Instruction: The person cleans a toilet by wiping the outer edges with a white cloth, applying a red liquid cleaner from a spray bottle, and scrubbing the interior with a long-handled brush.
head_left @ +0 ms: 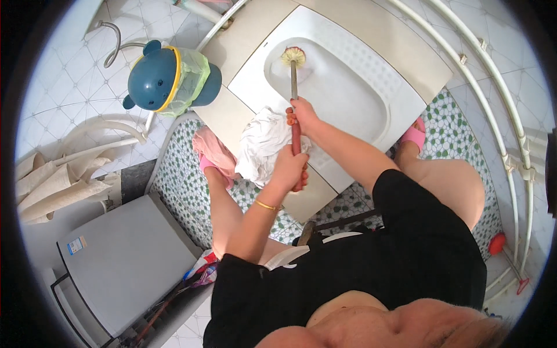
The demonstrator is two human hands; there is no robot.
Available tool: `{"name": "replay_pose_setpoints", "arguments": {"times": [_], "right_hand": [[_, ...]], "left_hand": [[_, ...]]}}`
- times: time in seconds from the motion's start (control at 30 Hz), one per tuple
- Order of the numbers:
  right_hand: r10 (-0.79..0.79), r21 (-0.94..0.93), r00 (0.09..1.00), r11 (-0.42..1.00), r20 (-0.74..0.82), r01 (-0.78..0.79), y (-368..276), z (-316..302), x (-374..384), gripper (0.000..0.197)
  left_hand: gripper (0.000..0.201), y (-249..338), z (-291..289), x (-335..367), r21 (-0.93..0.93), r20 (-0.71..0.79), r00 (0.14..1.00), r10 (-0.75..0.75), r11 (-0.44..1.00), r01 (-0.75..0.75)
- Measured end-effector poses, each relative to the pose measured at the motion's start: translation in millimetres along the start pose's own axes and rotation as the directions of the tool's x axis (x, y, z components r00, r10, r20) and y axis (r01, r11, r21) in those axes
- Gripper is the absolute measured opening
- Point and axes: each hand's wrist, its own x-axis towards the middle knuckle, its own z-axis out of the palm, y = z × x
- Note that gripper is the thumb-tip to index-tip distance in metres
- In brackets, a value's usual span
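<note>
A toilet brush with a red grip (pixel 296 137), a metal shaft and a round pale bristle head (pixel 293 56) reaches over a white squat toilet (pixel 377 69). Its bristles are in the bowl near the far left end. My right hand (pixel 304 116) is wrapped round the upper part of the handle. Lower down, my left hand (pixel 290 168) closes on the end of the red grip, a gold bracelet on that wrist. Beside both hands, a crumpled white cloth (pixel 264 145) lies on the tiled step at the toilet's near left edge, partly behind my left hand.
Left of the toilet is a blue bin (pixel 152 78) with a yellow rim and green liner. A pink cloth (pixel 213 148) lies by my left foot. White pipes (pixel 464 87) run along the right wall. A grey appliance (pixel 127 255) stands at lower left.
</note>
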Motion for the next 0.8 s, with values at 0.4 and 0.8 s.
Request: {"name": "replay_pose_setpoints", "arguments": {"times": [0.4, 0.8], "right_hand": [[0.052, -0.700, 0.999, 0.712, -0.014, -0.047, -11, 1, -72, 0.011], [0.155, -0.973, 0.981, -0.181, 0.117, 0.145, -76, -141, -182, 0.031]], "left_hand": [[0.019, -47, 86, -56, -0.827, 0.025, 1.000, 0.009, 0.562, 0.016], [0.013, -15, 146, -94, -0.069, 0.608, 0.694, 0.385, 0.897, -0.437]]}}
